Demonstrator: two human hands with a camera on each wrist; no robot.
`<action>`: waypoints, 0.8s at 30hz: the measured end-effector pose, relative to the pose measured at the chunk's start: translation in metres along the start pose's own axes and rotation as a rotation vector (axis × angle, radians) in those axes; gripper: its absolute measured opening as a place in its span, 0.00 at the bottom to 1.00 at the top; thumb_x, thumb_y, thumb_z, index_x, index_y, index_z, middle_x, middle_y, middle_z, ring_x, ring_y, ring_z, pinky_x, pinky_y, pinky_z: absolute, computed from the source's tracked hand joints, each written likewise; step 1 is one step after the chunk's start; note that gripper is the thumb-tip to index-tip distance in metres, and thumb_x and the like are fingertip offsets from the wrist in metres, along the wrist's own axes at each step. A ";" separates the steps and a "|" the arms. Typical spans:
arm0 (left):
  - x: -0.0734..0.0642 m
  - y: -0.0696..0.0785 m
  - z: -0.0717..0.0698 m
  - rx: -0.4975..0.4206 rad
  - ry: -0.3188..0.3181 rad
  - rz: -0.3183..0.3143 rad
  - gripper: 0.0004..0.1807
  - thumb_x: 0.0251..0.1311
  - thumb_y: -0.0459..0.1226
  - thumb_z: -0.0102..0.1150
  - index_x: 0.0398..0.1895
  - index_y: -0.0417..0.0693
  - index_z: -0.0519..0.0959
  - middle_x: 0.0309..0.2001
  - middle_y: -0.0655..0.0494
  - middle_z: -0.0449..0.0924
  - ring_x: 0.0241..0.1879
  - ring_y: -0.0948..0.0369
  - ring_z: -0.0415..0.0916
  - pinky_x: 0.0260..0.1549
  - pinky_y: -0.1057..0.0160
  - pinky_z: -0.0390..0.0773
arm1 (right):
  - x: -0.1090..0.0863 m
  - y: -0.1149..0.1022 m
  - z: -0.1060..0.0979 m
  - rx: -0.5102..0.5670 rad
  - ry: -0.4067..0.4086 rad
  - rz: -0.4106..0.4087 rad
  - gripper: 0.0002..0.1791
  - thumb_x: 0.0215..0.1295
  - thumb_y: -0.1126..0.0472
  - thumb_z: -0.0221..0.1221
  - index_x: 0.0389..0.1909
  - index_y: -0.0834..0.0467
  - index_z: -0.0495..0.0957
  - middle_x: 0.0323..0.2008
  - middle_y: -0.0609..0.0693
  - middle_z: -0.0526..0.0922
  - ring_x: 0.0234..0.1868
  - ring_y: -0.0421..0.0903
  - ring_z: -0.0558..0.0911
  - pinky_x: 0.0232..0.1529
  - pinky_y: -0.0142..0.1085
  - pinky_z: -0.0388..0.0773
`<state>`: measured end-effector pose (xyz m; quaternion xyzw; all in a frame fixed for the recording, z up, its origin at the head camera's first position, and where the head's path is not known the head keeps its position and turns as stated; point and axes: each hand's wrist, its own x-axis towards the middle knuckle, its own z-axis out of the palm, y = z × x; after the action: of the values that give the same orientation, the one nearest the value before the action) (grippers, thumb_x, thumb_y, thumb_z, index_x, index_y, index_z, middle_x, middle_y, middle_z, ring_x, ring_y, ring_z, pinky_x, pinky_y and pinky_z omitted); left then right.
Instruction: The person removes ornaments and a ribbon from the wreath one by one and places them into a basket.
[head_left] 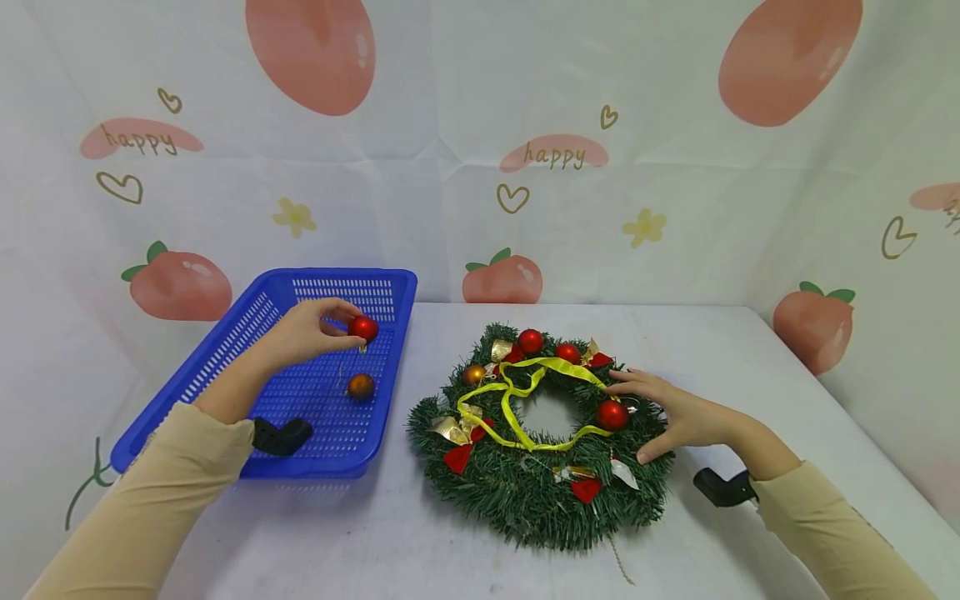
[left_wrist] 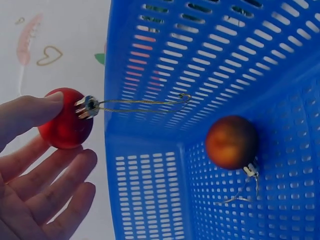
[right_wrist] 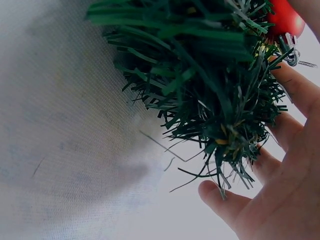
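Two beige sleeves come in from the near corners. In front, the white tabletop runs up to the shaggy near edge of a thick green wreath, from which a pale twisted cord trails. Red-and-gold bows dot the tinsel, and a yellow ribbon loops loosely around and across the central opening.

At the wreath's right side, the right hand has its fingers spread apart, resting against the bristles beside a shiny red ornament. Table surface continues to the right of that hand.

A strip of table separates the wreath from the blue basket on the left, with its raised rim and slotted walls. A bronze-orange ball with a silver cap and thin loop lies inside, near the right wall.

Farther back, the left hand pinches a red ball between thumb and fingers over the basket's right part, the other fingers fanned apart. This ball is smooth and satiny, with a ridged silver cap and a long gold loop.

Two more red balls sit on the wreath's far arc. Behind, the table's back edge meets a white peach-printed backdrop.
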<state>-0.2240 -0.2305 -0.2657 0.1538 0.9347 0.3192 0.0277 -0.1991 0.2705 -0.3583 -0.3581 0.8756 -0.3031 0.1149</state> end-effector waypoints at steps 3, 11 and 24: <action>0.001 -0.003 0.000 0.022 -0.019 0.008 0.23 0.55 0.37 0.63 0.52 0.33 0.73 0.50 0.33 0.77 0.47 0.41 0.79 0.45 0.49 0.80 | 0.000 0.000 0.000 -0.004 0.002 -0.003 0.46 0.43 0.54 0.73 0.66 0.54 0.63 0.70 0.66 0.50 0.67 0.74 0.45 0.53 0.76 0.51; 0.004 -0.012 0.001 0.092 -0.063 0.001 0.22 0.54 0.38 0.64 0.49 0.34 0.75 0.48 0.33 0.78 0.44 0.44 0.80 0.43 0.49 0.81 | -0.001 0.000 0.001 0.001 0.002 -0.005 0.46 0.43 0.55 0.72 0.66 0.54 0.63 0.70 0.67 0.50 0.67 0.72 0.45 0.53 0.76 0.50; 0.010 -0.017 0.004 0.139 -0.175 -0.004 0.22 0.54 0.41 0.64 0.47 0.34 0.75 0.47 0.32 0.78 0.46 0.42 0.79 0.45 0.48 0.80 | 0.000 0.000 0.001 0.002 0.000 -0.001 0.46 0.43 0.55 0.73 0.66 0.55 0.63 0.70 0.67 0.50 0.67 0.74 0.44 0.53 0.76 0.51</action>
<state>-0.2381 -0.2382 -0.2787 0.1810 0.9489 0.2388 0.0992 -0.1983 0.2702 -0.3589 -0.3583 0.8752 -0.3041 0.1151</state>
